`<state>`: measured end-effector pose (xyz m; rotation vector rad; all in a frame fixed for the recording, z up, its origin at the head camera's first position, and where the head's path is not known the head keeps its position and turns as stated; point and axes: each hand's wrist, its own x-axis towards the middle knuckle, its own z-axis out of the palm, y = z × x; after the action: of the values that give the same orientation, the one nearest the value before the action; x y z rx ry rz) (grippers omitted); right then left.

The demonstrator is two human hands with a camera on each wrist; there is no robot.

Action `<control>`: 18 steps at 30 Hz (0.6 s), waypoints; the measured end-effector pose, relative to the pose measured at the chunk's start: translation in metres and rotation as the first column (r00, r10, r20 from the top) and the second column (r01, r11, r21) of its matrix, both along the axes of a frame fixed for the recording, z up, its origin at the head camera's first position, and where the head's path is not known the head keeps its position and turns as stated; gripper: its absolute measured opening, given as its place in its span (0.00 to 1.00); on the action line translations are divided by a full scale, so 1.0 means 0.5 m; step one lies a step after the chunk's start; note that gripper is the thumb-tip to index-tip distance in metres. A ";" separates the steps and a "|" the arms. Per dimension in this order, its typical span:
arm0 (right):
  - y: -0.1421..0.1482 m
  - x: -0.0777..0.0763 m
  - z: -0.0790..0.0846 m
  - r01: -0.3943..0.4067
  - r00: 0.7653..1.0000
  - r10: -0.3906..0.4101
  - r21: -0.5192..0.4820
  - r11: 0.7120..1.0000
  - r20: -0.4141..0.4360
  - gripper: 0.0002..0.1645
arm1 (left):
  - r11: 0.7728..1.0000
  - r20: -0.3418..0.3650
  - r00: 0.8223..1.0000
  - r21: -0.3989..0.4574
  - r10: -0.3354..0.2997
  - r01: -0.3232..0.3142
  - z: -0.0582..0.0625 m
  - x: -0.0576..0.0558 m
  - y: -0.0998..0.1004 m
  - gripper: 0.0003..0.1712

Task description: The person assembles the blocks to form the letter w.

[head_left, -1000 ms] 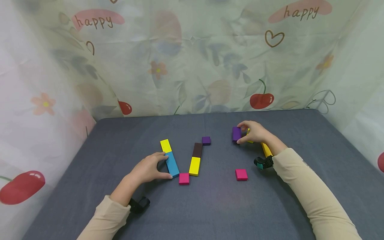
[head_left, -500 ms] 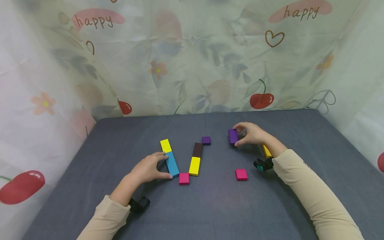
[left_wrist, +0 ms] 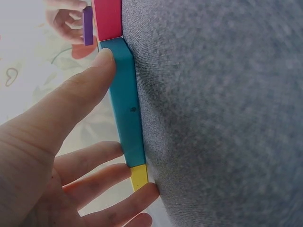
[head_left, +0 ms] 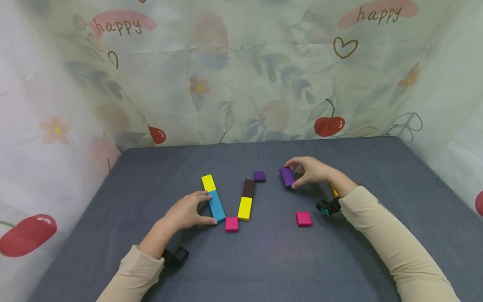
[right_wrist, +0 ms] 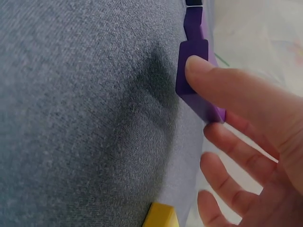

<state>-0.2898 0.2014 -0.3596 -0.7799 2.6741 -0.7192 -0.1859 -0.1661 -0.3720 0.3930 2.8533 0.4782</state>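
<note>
My left hand [head_left: 186,212] rests along the left side of a blue block [head_left: 216,206]. Its thumb touches the near end, and the extended fingers lie by the joint with a yellow block [head_left: 209,183]. A pink block [head_left: 232,224] adjoins the blue block's near corner. From there a second yellow block [head_left: 245,208], a dark brown block [head_left: 248,188] and a small purple block [head_left: 259,176] run away in a line. My right hand [head_left: 313,170] pinches a longer purple block [head_left: 287,177] between thumb and fingers, tilted and held just off the cloth in the right wrist view [right_wrist: 193,71].
Another pink block [head_left: 303,219] lies alone at the right. A yellow piece [head_left: 334,191] is partly hidden under the right wrist; the right wrist view shows a yellow block [right_wrist: 162,216] low down. Grey cloth [head_left: 264,268] covers the table, with a printed curtain [head_left: 241,84] behind.
My right hand has carried the longer purple block left and slightly nearer, turning it a little. The left hand and the laid blocks have stayed put.
</note>
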 end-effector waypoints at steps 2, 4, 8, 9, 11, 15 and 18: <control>-0.005 0.000 -0.001 -0.022 1.000 0.022 -0.002 1.000 0.014 0.36 | 1.000 -0.001 1.000 0.000 0.000 0.000 -0.001 0.000 0.000 0.44; -0.011 0.000 -0.002 -0.045 0.999 0.045 -0.004 0.999 0.024 0.36 | 1.000 -0.001 1.000 0.001 0.002 -0.002 -0.001 0.000 0.000 0.44; -0.022 0.001 -0.004 -0.067 0.997 0.067 0.003 0.998 0.037 0.36 | 1.000 0.000 1.000 -0.002 0.005 -0.005 -0.001 0.000 0.000 0.44; -0.025 0.001 -0.005 -0.072 0.997 0.072 0.009 0.997 0.037 0.36 | 1.000 0.001 1.000 -0.003 0.006 -0.006 -0.001 -0.001 0.000 0.44; -0.030 0.000 -0.007 -0.077 0.996 0.076 0.022 0.997 0.041 0.36 | 1.000 0.003 1.000 -0.005 0.007 -0.007 -0.001 -0.001 0.000 0.44; -0.038 0.000 -0.009 -0.085 0.995 0.083 0.044 0.995 0.049 0.36 | 1.000 0.011 1.000 -0.004 0.010 -0.010 0.001 -0.001 0.001 0.44; -0.042 0.000 -0.010 -0.101 0.994 0.098 0.055 0.993 0.050 0.36 | 1.000 0.014 1.000 -0.003 0.012 -0.012 0.001 0.000 0.001 0.44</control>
<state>-0.2897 0.1802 -0.3648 -0.8633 2.5810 -0.6260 -0.1858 -0.1654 -0.3715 0.3702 2.8439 0.4771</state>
